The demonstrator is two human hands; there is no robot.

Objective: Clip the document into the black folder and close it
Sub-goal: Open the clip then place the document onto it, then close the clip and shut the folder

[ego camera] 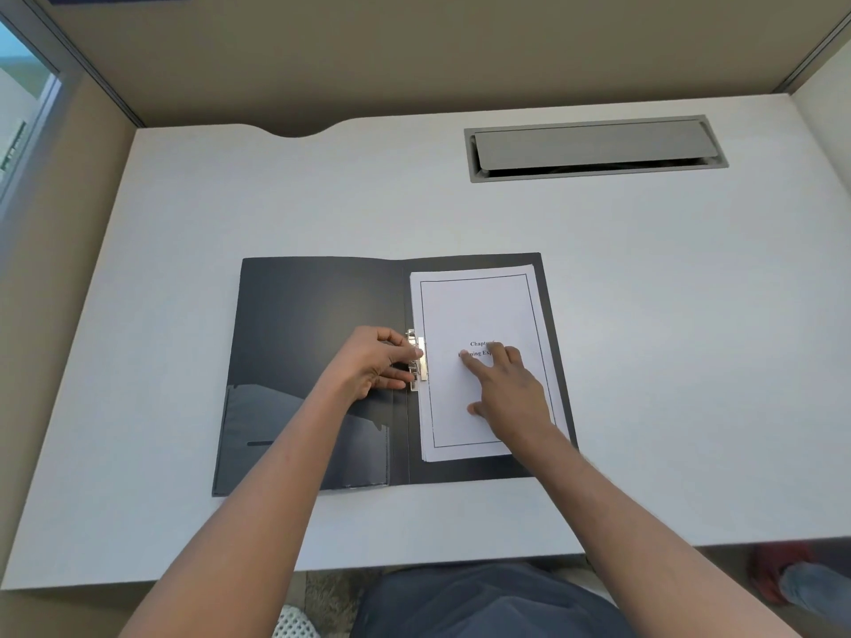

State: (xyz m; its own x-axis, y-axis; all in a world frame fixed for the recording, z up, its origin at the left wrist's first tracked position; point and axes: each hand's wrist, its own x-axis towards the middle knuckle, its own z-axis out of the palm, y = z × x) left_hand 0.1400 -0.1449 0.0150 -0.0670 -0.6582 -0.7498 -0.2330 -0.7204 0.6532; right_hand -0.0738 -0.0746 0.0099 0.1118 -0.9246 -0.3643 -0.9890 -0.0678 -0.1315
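The black folder [313, 324] lies open flat on the white desk, with a clear pocket on its left inner cover. A white printed document [479, 306] rests on the folder's right half, its left edge against the silver metal clip [420, 361] by the spine. My left hand [373, 366] has its fingers curled on the clip. My right hand [506, 389] lies on the page with fingers spread, pressing the paper down and covering part of the printed title.
The white desk [644, 361] has a grey cable hatch [594, 147] at the back right and a curved cut-out in its back edge. Beige partition walls enclose the desk on three sides. My lap is below the front edge.
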